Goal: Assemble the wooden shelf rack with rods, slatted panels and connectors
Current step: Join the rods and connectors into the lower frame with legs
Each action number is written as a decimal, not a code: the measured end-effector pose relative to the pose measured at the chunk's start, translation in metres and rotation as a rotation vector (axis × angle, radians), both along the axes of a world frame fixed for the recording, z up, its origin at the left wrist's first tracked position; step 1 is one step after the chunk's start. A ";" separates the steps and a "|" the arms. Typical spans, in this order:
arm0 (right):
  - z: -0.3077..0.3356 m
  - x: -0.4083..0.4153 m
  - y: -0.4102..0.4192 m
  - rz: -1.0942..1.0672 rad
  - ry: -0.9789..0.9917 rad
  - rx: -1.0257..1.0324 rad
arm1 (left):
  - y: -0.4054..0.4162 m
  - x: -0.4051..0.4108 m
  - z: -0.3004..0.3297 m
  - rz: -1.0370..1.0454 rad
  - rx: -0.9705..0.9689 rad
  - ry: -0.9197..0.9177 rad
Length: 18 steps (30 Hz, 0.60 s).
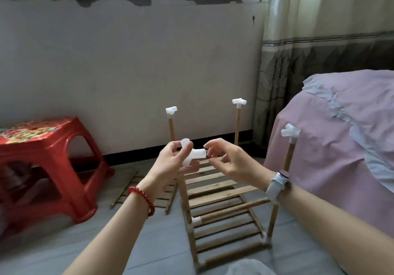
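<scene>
The partly built wooden rack stands on the floor in front of me, with two slatted shelves fitted between its upright rods. White connectors cap the far left rod, the far right rod and the near right rod. My left hand pinches a loose white plastic connector above the near left rod. My right hand hovers just right of that connector with curled fingers, its fingertips close to one socket, holding nothing.
A spare slatted panel lies flat on the grey floor left of the rack. A red plastic stool stands at the left. A bed with pink cover is close on the right. The wall and a curtain are behind.
</scene>
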State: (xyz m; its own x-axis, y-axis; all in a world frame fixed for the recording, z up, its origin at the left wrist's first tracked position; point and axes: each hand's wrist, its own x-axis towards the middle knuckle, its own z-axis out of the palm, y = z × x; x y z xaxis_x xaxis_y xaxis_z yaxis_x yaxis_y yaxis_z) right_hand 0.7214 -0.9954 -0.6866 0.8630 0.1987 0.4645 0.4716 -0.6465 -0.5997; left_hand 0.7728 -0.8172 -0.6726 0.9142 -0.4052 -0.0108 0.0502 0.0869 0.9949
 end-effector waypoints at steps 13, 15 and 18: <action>0.013 0.040 0.048 -0.112 -0.143 0.038 | 0.043 0.030 -0.012 0.381 0.371 -0.349; 0.012 0.043 0.045 -0.128 -0.113 0.021 | 0.050 0.034 -0.020 0.389 0.378 -0.341; 0.004 0.043 0.045 -0.114 -0.099 -0.059 | 0.051 0.031 -0.035 0.268 0.355 -0.362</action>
